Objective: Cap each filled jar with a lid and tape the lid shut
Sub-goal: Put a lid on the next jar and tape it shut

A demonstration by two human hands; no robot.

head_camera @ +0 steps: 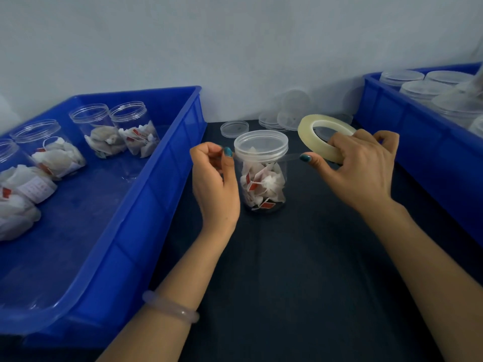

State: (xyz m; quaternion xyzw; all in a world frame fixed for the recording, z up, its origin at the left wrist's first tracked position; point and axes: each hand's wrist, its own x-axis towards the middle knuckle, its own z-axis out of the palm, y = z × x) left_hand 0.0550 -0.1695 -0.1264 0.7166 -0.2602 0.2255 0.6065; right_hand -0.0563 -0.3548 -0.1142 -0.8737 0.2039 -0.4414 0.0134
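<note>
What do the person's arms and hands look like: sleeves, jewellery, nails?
Both forearms are bare, no sleeves in view. The left hand and right hand are ungloved, thumbnails painted teal. A pale pink, smooth, translucent round bangle circles the left wrist.

clear plastic jar of tea bags [262,184] sits between the left hand [214,186] and right hand [363,168], blue plastic bin [156,205] of uncapped jars [96,129] off left of them, second blue plastic bin [418,142] off right, loose clear plastic lids [235,129] behind the jar
</note>
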